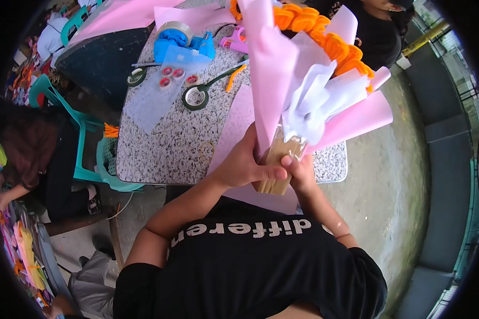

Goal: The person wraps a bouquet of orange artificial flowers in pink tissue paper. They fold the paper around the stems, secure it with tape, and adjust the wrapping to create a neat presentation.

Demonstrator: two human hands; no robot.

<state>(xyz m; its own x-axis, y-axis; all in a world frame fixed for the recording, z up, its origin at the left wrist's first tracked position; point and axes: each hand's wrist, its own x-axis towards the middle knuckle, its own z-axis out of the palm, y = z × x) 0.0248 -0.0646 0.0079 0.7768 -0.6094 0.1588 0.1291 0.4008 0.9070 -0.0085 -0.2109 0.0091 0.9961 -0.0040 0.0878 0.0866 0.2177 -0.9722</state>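
Both hands hold a bouquet by its handle point(279, 159), a tan block-like base wrapped in clear film or tape. My left hand point(247, 163) grips its left side, thumb across the front. Around the right side of the handle is my right hand point(302, 169), thumb pressed on the front. White wrapping point(307, 111) gathers above the handle, with pink wrapping sheets point(273, 67) flaring on both sides. Fuzzy orange flowers point(335, 48) stand along the top. Beneath the bouquet, another pink sheet point(235, 119) lies on the speckled table point(163, 147) and hangs over its near edge.
Dark green tape rolls point(195, 97), small red-cored rolls point(166, 71), a blue tape dispenser point(159, 50) and a pink glue gun point(234, 40) lie on the table. A green plastic chair point(78, 119) and a seated person point(36, 147) are at left; another person point(377, 36) is across.
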